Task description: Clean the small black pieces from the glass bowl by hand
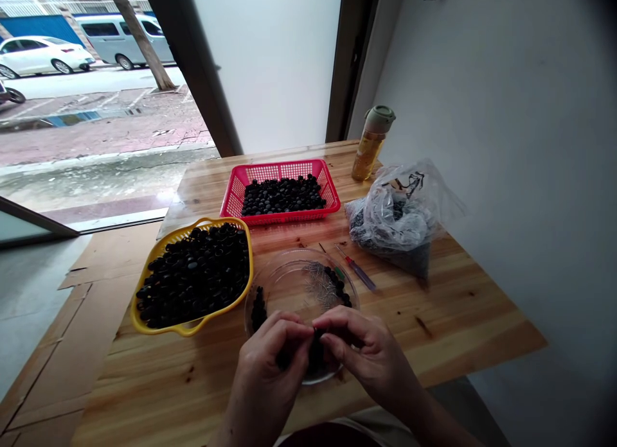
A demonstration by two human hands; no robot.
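My left hand (pixel 274 352) and my right hand (pixel 369 345) meet over the near side of a clear round plastic dish (pixel 284 257). Thumb and forefinger are pinched together on each hand, and the tips nearly touch. What they hold is too small and too dark against the black pieces below to make out. Inside the dish lie thin silver pins (pixel 322 285), a row of small black round pieces (pixel 338 286) on the right and more black pieces (pixel 259 309) on the left. My hands hide part of the dish's near side.
A yellow basket (pixel 251 267) heaped with black ring-like caps stands left of the dish. Behind is a red basket (pixel 332 196) of black round pieces. To the right lie a screwdriver (pixel 360 273) and a filled clear plastic bag (pixel 395 225); a bottle (pixel 370 148) stands behind it.
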